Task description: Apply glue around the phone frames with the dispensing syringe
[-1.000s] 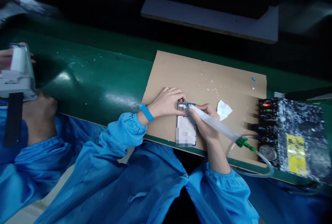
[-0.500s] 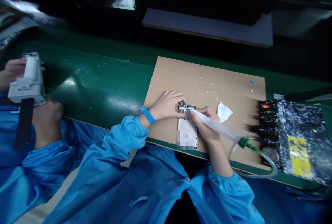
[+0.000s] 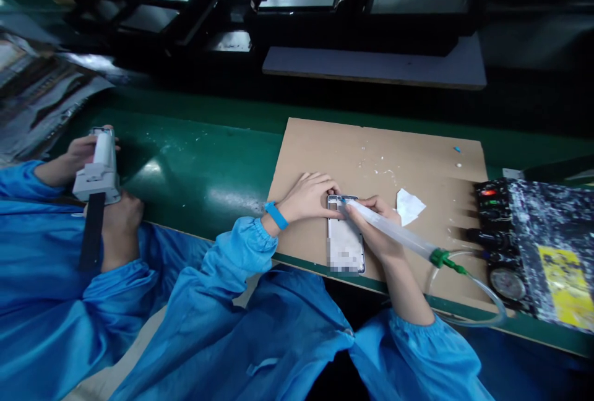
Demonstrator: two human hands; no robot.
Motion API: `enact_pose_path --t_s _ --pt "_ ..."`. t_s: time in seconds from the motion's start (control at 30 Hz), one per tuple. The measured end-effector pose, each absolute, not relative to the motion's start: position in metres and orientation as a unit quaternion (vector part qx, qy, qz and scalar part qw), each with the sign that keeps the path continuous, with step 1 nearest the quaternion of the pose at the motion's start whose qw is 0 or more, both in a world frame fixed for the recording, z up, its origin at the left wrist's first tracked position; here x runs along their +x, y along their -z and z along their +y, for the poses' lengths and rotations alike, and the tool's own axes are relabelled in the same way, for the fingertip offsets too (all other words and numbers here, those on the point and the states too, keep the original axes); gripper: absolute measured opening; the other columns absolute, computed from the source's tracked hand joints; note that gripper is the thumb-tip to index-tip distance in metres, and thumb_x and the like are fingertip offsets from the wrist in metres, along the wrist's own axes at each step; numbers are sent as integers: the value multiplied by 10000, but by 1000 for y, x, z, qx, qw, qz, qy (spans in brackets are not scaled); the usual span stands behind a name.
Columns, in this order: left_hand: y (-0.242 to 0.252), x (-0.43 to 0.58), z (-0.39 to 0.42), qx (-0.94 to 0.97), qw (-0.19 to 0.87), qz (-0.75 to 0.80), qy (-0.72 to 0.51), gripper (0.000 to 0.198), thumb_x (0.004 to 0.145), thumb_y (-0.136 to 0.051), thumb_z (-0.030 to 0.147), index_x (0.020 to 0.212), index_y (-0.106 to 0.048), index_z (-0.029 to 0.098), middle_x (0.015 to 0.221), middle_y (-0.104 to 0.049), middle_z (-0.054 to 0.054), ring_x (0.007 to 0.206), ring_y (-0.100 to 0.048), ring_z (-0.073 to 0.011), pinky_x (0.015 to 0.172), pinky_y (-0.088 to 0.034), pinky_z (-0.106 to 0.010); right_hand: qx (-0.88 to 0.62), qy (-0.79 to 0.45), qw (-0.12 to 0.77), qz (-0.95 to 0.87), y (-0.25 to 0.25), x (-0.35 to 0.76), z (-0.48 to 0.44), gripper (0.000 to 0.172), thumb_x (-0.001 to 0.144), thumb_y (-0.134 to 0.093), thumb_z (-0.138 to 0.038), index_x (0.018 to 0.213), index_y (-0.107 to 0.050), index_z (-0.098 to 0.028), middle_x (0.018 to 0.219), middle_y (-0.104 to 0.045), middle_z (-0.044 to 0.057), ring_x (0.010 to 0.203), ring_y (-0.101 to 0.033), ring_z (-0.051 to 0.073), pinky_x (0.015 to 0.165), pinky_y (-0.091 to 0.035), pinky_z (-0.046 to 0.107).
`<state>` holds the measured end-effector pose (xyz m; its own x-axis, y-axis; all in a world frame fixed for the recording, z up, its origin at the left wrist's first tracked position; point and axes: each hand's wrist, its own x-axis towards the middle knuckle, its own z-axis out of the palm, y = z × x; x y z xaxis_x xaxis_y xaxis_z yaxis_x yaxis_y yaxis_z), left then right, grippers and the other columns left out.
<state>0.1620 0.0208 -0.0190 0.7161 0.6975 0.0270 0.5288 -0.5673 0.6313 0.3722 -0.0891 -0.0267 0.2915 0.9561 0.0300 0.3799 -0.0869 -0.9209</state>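
Observation:
A phone frame (image 3: 343, 237) lies flat on a brown board (image 3: 320, 141), part of its lower end hidden by a blurred patch. My left hand (image 3: 312, 195) holds its upper left side, the thumb across the frame and the other fingers curled by the top corner. In my right hand (image 3: 381, 228) is a clear glue-dispensing syringe (image 3: 399, 232), slanted, with its blue tip at the frame's upper end. Whether the tip touches the frame I cannot tell. From the syringe's green end cap runs a clear air hose (image 3: 494, 299).
A speckled dispenser box (image 3: 533, 215) with knobs, a gauge and a red display stands right. White paper (image 3: 409, 206) lies beyond my right hand. At far left, a co-worker's hands hold a phone-like part near a grey strapped device (image 3: 99, 172). A shelf (image 3: 375, 68) sits behind.
The view has tilted up slightly and turned left, so everything sits lower and further right. My hands, the syringe and the phone frame keep nearly the same arrangement.

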Motion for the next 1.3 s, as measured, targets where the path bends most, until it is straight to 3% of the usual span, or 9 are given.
enact_pose_path --t_s 0.23,0.43,0.57,0.63,0.8,0.9,1.0,1.1,1.3 --pt "19 162 21 875 309 347 -136 525 864 -961 653 1141 -748 261 1181 -772 -7 1212 -713 -260 1065 -460 -434 -676 -328 490 -442 40 379 -92 533 819 -925 -733 923 -774 -233 992 -849 133 833 -798 299 678 -622 367" --pt "17 158 44 888 290 339 -113 511 933 -909 612 1280 -734 279 1347 -733 -57 1320 -702 -283 1165 -501 -435 -672 -296 527 -428 47 385 -91 552 786 -952 -754 915 -787 -243 881 -823 108 782 -783 335 666 -602 416" --pt "0 145 83 831 140 516 -156 618 1030 -801 577 1504 -645 213 1578 -616 -177 1466 -603 -383 1185 -502 -528 -678 -268 552 -405 44 383 -93 517 792 -951 -727 924 -784 -256 842 -804 67 701 -735 291 625 -546 384" --pt "-9 140 93 789 84 570 -213 612 1090 -717 549 1578 -583 205 1629 -571 -191 1473 -589 -374 1169 -515 -525 -679 -253 564 -396 42 382 -97 531 795 -946 -732 933 -780 -247 819 -793 57 665 -705 269 602 -514 363" --pt "-13 130 73 808 119 536 -215 245 1107 -662 455 1168 -703 222 1210 -727 -81 1138 -722 -245 993 -582 -386 -655 -262 580 -407 35 380 -102 518 849 -929 -721 918 -772 -232 851 -804 88 761 -749 287 692 -568 379" --pt "-3 126 63 830 127 522 -148 235 1104 -654 438 1013 -687 224 1069 -732 -46 1017 -729 -217 911 -585 -351 -643 -276 592 -400 31 376 -100 536 845 -928 -743 906 -764 -236 900 -825 114 788 -767 300 696 -593 388" --pt "-1 134 76 832 126 528 -113 207 1078 -690 410 1158 -714 221 1225 -760 -81 1113 -753 -246 941 -595 -364 -635 -290 587 -410 29 372 -100 548 839 -923 -759 896 -760 -239 911 -828 128 787 -767 302 669 -601 381" --pt "-5 149 109 817 124 558 -81 369 1090 -652 414 1405 -697 227 1356 -760 -133 1205 -763 -307 975 -604 -409 -636 -288 573 -429 29 371 -102 515 863 -906 -735 907 -762 -242 904 -822 117 768 -755 287 649 -596 368" --pt "5 173 135 789 81 604 -78 576 1130 -528 385 1678 -554 207 1224 -826 -167 1202 -796 -368 1024 -602 -481 -637 -266 572 -443 27 374 -108 418 917 -879 -659 960 -789 -254 938 -818 97 795 -746 272 674 -599 366"
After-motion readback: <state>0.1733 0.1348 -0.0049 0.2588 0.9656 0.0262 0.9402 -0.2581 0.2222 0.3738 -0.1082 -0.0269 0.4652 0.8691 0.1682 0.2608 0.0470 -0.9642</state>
